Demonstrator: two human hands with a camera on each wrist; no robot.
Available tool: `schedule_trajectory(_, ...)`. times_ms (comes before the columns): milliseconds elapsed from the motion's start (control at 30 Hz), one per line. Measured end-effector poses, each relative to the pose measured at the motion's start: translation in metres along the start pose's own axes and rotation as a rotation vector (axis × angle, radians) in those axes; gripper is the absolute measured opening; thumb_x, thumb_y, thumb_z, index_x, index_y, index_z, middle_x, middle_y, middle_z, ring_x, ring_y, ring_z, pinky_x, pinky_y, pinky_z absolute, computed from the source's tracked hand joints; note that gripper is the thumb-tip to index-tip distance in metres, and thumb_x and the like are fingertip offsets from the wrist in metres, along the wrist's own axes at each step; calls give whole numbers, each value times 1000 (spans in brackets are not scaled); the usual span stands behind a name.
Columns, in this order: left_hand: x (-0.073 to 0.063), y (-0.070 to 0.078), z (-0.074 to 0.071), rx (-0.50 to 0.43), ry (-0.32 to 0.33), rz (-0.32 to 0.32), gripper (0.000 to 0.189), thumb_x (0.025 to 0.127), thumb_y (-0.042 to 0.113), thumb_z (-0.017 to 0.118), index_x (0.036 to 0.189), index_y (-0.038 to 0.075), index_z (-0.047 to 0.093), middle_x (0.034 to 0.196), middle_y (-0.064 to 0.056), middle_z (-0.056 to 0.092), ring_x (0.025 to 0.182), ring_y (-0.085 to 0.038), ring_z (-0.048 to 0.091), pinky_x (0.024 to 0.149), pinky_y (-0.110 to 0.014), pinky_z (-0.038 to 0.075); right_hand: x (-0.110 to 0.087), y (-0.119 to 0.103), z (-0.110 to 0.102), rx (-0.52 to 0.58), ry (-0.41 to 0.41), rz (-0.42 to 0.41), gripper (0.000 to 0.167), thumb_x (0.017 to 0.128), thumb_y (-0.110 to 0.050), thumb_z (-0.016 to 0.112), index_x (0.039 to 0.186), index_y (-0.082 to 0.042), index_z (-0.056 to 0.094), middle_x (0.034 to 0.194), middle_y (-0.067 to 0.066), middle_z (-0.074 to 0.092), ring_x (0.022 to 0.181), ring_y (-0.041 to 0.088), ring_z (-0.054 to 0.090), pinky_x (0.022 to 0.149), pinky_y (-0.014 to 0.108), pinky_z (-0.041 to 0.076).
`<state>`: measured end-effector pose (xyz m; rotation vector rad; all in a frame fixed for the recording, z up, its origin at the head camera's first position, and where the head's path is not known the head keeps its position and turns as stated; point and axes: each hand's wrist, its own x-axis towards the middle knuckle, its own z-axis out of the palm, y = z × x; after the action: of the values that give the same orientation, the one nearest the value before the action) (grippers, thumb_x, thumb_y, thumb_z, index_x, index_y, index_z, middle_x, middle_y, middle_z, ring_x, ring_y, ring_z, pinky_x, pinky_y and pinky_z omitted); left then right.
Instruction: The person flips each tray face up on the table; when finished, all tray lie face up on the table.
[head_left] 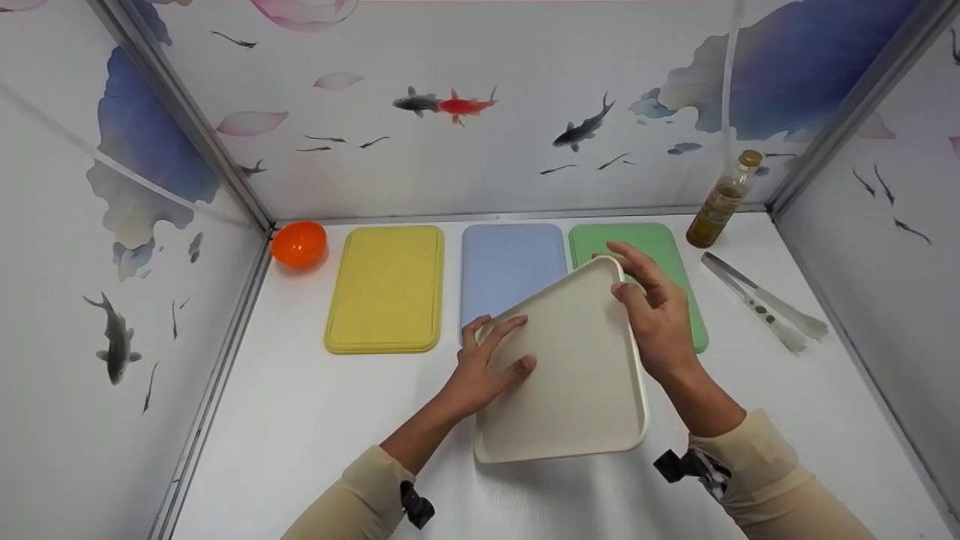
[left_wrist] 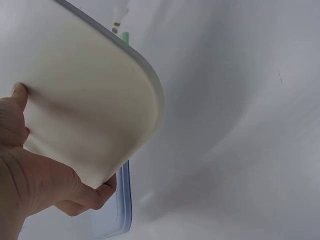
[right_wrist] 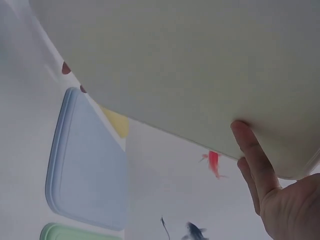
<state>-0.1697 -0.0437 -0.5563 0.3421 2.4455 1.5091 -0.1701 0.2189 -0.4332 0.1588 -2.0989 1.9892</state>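
A cream rectangular tray [head_left: 566,367] is held tilted above the white table, its shallow rim along the edges. At its left edge my left hand [head_left: 484,371] grips it, thumb and a finger on the broad face and other fingers at the edge. My right hand [head_left: 660,319] holds the upper right corner, thumb on the rim. In the right wrist view, fingers [right_wrist: 252,155] of that hand lie against the tray's [right_wrist: 175,65] other face. The tray partly covers a blue board [head_left: 514,262] and a green board [head_left: 630,236] behind it.
A yellow board [head_left: 386,289] lies left of the blue one, with an orange bowl [head_left: 299,245] at the back left corner. Back right stands a bottle of yellowish liquid [head_left: 720,206], metal tongs [head_left: 761,300] lying in front of it. Printed walls [head_left: 480,172] enclose the table.
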Motion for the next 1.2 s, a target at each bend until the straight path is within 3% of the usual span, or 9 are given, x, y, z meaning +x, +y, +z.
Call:
schedule_trajectory(200, -2, 3, -13, 60, 9, -4, 73, 94, 82, 66, 160, 59, 47, 179, -12, 11, 151, -59, 31, 111, -76, 44, -1, 4, -1, 54, 5, 29, 32, 102, 2, 54, 134, -1, 55, 126, 10, 58, 88, 16, 77, 71, 31, 66)
schedule_trajectory(300, -3, 5, -21, 118, 13, 3, 71, 97, 76, 68, 162, 56, 48, 178, -15, 12, 150, -61, 30, 111, -76, 44, -4, 4, -4, 17, -14, 45, 32, 103, 3, 57, 135, 1, 56, 126, 10, 59, 88, 15, 81, 71, 31, 67)
schedule_trajectory(467, -8, 10, -34, 225, 40, 2, 69, 100, 67, 72, 162, 50, 50, 177, -19, 16, 144, -65, 34, 103, -77, 50, -10, 3, -9, -215, -51, 34, 43, 101, -3, 74, 141, 2, 60, 133, 14, 67, 105, 11, 77, 75, 25, 65)
schedule_trajectory(567, -11, 15, -40, 289, 52, -30, 69, 99, 68, 72, 162, 49, 51, 177, -18, 16, 143, -64, 36, 96, -79, 52, -13, 5, -12, -421, -68, 31, 55, 97, -16, 85, 144, -1, 63, 132, 16, 73, 106, 18, 72, 76, 20, 60)
schedule_trajectory(667, -14, 20, -42, 363, 73, -66, 71, 97, 72, 71, 162, 48, 52, 179, -19, 16, 143, -63, 37, 94, -82, 50, -16, 9, -15, -551, -86, 82, 65, 93, -28, 91, 147, -3, 63, 128, 19, 74, 105, 27, 70, 76, 24, 57)
schedule_trajectory(800, -15, 27, -39, 447, 97, -99, 73, 96, 73, 72, 161, 45, 54, 179, -22, 17, 142, -65, 37, 96, -83, 47, -22, 18, -15, -633, -106, 139, 76, 89, -32, 95, 150, -1, 61, 133, 25, 68, 107, 38, 71, 79, 40, 62)
schedule_trajectory(967, -15, 32, -32, 544, 99, -125, 71, 96, 68, 75, 160, 44, 56, 177, -25, 22, 142, -66, 36, 99, -84, 46, -29, 38, -7, -743, -106, 142, 96, 84, -26, 100, 161, -1, 48, 147, 29, 44, 115, 48, 65, 90, 59, 60)
schedule_trajectory(1200, -15, 28, -22, 712, 103, -148, 68, 96, 65, 78, 158, 44, 59, 176, -27, 29, 144, -70, 37, 97, -79, 49, -44, 77, 3, -861, -152, 167, 110, 80, -23, 102, 167, -6, 38, 148, 31, 40, 119, 52, 65, 97, 64, 56)
